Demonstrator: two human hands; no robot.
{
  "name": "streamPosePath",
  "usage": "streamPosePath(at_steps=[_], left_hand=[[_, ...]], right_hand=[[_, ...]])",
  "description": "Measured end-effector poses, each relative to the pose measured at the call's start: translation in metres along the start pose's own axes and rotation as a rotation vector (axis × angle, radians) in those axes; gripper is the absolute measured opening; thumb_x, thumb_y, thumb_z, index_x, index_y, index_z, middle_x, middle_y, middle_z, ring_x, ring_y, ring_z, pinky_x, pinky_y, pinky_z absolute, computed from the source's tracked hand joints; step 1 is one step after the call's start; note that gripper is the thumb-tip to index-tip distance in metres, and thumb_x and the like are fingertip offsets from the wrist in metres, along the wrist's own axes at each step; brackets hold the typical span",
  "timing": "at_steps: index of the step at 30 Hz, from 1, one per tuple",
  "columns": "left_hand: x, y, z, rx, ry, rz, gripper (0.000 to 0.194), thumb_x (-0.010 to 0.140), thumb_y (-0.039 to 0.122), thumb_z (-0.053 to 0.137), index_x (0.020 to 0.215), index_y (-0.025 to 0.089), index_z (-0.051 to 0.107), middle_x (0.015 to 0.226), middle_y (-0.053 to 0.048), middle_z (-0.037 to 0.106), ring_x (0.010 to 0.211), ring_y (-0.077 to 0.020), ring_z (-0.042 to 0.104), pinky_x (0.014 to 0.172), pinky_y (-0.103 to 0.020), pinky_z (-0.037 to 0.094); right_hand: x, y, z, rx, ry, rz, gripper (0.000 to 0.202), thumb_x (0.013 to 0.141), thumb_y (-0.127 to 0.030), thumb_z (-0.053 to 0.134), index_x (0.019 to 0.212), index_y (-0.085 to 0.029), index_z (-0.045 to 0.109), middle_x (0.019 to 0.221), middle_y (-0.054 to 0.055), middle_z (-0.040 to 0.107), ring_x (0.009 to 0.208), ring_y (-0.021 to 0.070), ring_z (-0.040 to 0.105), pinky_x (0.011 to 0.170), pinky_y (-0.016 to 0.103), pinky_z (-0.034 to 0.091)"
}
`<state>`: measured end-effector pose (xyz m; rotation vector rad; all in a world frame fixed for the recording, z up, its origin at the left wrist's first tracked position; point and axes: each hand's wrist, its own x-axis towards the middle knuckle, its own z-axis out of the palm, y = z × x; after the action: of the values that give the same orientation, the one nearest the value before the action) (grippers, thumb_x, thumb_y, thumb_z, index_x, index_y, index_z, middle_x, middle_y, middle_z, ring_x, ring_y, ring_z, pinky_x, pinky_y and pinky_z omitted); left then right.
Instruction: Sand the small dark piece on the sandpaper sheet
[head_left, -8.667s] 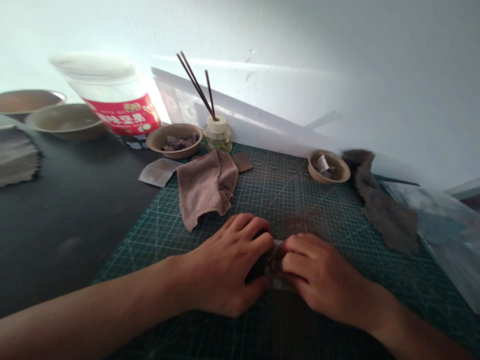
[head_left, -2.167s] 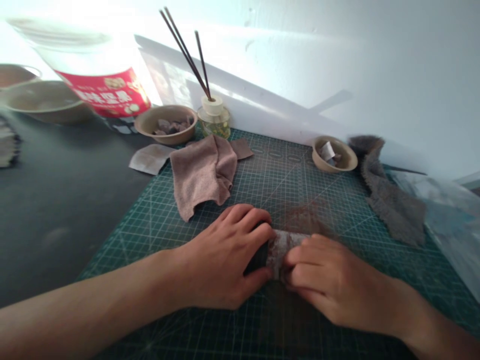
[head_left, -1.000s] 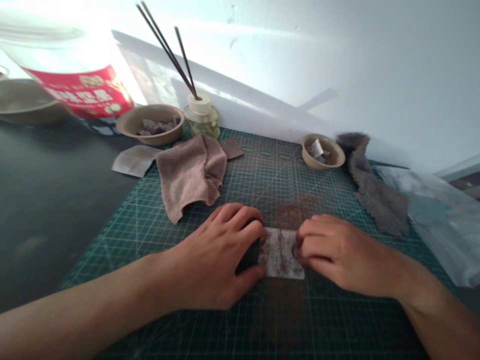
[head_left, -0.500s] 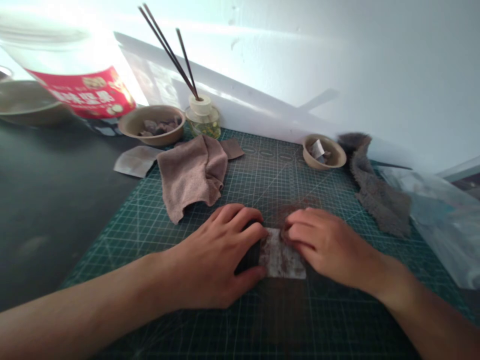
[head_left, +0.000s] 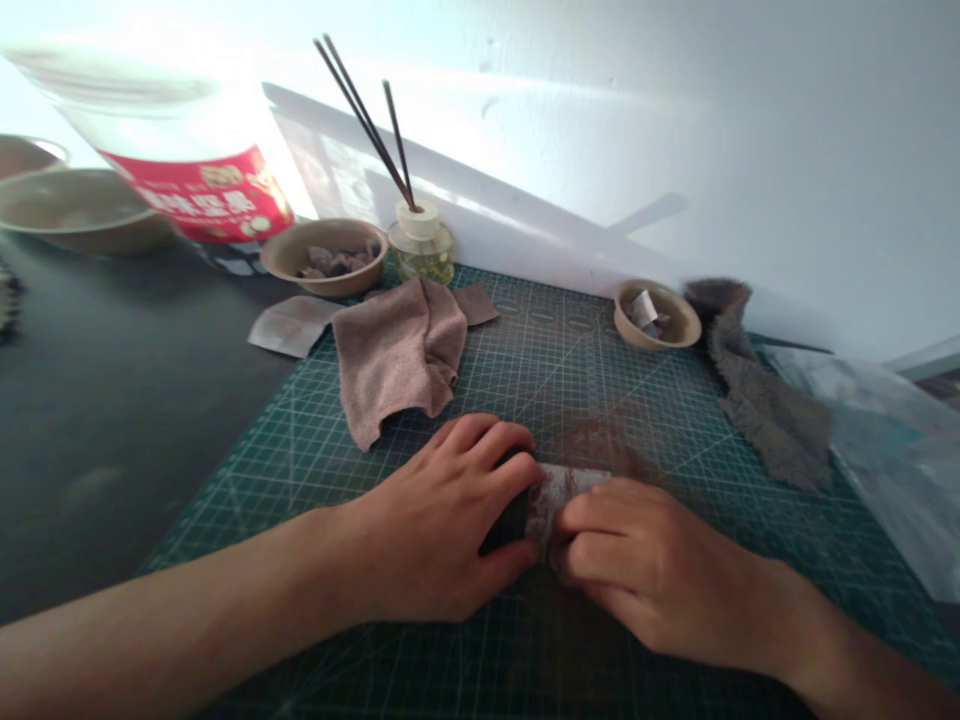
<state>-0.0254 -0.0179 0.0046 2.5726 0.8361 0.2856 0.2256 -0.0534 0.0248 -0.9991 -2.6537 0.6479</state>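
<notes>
A small grey-white rectangular sheet, apparently sandpaper [head_left: 559, 488], lies on the green cutting mat [head_left: 300, 590], streaked with reddish-brown powder. Thumb and fingertips of my left hand [head_left: 450, 520] press its left edge, holding it down. On the sheet's lower right part, the curled fingers of my right hand [head_left: 652, 560] pinch together over the surface. Whatever they hold is hidden by the fingers. Brown dust [head_left: 607, 440] is spread over the mat beyond the sheet.
A brown cloth [head_left: 401, 350] lies beyond my left hand. Behind it stand a bowl of small pieces [head_left: 326, 275], a reed diffuser [head_left: 420, 245] and a red-labelled jar [head_left: 210, 200]. Rightward are a smaller bowl [head_left: 660, 325], a grey furry cloth [head_left: 780, 410] and a plastic bag [head_left: 892, 480].
My right hand has moved toward me along the sheet, uncovering its far right corner. My left hand keeps its hold. The view has shifted slightly.
</notes>
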Motion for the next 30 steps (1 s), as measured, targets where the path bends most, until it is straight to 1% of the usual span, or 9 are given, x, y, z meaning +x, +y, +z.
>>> streamPosePath(at_steps=[4, 8, 10, 13, 17, 19, 25, 27, 30], left_hand=[[0.0, 0.0, 0.0, 0.011, 0.007, 0.0, 0.039, 0.089, 0.043, 0.066, 0.123, 0.025, 0.058, 0.136, -0.007, 0.053, 0.126, -0.033, 0.045, 0.109, -0.056, 0.041], [-0.001, 0.0, 0.0, 0.005, 0.004, 0.006, 0.039, 0.089, 0.042, 0.066, 0.123, 0.024, 0.058, 0.136, -0.007, 0.053, 0.126, -0.0337, 0.045, 0.108, -0.056, 0.042], [-0.002, 0.001, 0.0, 0.006, 0.011, 0.015, 0.04, 0.089, 0.042, 0.066, 0.123, 0.024, 0.058, 0.136, -0.008, 0.053, 0.126, -0.0336, 0.045, 0.108, -0.056, 0.042], [-0.002, 0.001, 0.001, 0.015, 0.028, 0.014, 0.039, 0.09, 0.041, 0.064, 0.125, 0.025, 0.057, 0.137, -0.007, 0.053, 0.127, -0.0337, 0.045, 0.109, -0.058, 0.04], [-0.003, 0.002, 0.002, 0.005, 0.021, 0.016, 0.038, 0.09, 0.04, 0.065, 0.125, 0.027, 0.058, 0.138, -0.007, 0.052, 0.129, -0.0344, 0.043, 0.11, -0.058, 0.04], [-0.004, 0.003, 0.001, 0.0, 0.017, 0.017, 0.038, 0.089, 0.039, 0.066, 0.124, 0.027, 0.059, 0.138, -0.007, 0.052, 0.129, -0.0344, 0.043, 0.109, -0.057, 0.041], [-0.003, 0.003, -0.003, 0.0, 0.016, 0.021, 0.042, 0.088, 0.042, 0.066, 0.126, 0.026, 0.059, 0.137, -0.008, 0.054, 0.127, -0.0341, 0.046, 0.109, -0.056, 0.04], [-0.003, 0.003, -0.002, 0.013, 0.018, 0.03, 0.05, 0.087, 0.041, 0.066, 0.133, 0.024, 0.055, 0.139, -0.009, 0.053, 0.128, -0.0342, 0.046, 0.111, -0.056, 0.038], [-0.002, 0.005, -0.002, 0.028, 0.021, 0.047, 0.058, 0.087, 0.038, 0.064, 0.14, 0.02, 0.051, 0.141, -0.012, 0.052, 0.128, -0.0343, 0.045, 0.113, -0.055, 0.035]], right_hand=[[0.002, 0.006, -0.002, -0.11, 0.153, 0.13, 0.016, 0.095, -0.008, 0.059, 0.086, -0.02, 0.065, 0.098, 0.004, 0.068, 0.093, 0.0203, 0.062, 0.086, 0.035, 0.046], [0.0, 0.006, -0.002, -0.041, -0.001, 0.065, 0.017, 0.093, -0.007, 0.06, 0.084, -0.021, 0.064, 0.092, 0.001, 0.068, 0.084, 0.0173, 0.062, 0.079, 0.033, 0.045], [0.002, 0.006, 0.001, -0.041, 0.076, 0.033, 0.015, 0.092, -0.007, 0.061, 0.088, -0.02, 0.066, 0.096, 0.003, 0.069, 0.089, 0.019, 0.063, 0.08, 0.033, 0.046], [0.004, 0.01, -0.001, -0.096, 0.167, 0.16, 0.014, 0.096, -0.009, 0.059, 0.088, -0.019, 0.065, 0.102, 0.005, 0.069, 0.095, 0.02, 0.064, 0.085, 0.034, 0.047], [-0.003, 0.01, -0.01, -0.081, 0.01, 0.099, 0.017, 0.097, -0.011, 0.058, 0.085, -0.02, 0.064, 0.096, 0.003, 0.07, 0.088, 0.0177, 0.065, 0.082, 0.032, 0.048], [-0.008, 0.01, -0.017, -0.091, 0.093, 0.113, 0.015, 0.098, -0.013, 0.057, 0.089, -0.021, 0.066, 0.099, 0.003, 0.071, 0.091, 0.0185, 0.066, 0.085, 0.034, 0.049], [-0.019, 0.024, -0.032, -0.098, 0.562, 0.326, 0.004, 0.095, -0.024, 0.067, 0.092, -0.026, 0.069, 0.107, 0.003, 0.071, 0.101, 0.0215, 0.068, 0.089, 0.034, 0.053], [-0.02, 0.026, -0.029, -0.061, 0.64, 0.357, 0.003, 0.095, -0.024, 0.067, 0.093, -0.026, 0.068, 0.107, 0.003, 0.071, 0.102, 0.022, 0.068, 0.089, 0.035, 0.054], [-0.019, 0.025, -0.021, 0.016, 0.672, 0.38, 0.002, 0.095, -0.025, 0.067, 0.094, -0.025, 0.069, 0.106, 0.004, 0.072, 0.1, 0.0221, 0.068, 0.086, 0.034, 0.054]])
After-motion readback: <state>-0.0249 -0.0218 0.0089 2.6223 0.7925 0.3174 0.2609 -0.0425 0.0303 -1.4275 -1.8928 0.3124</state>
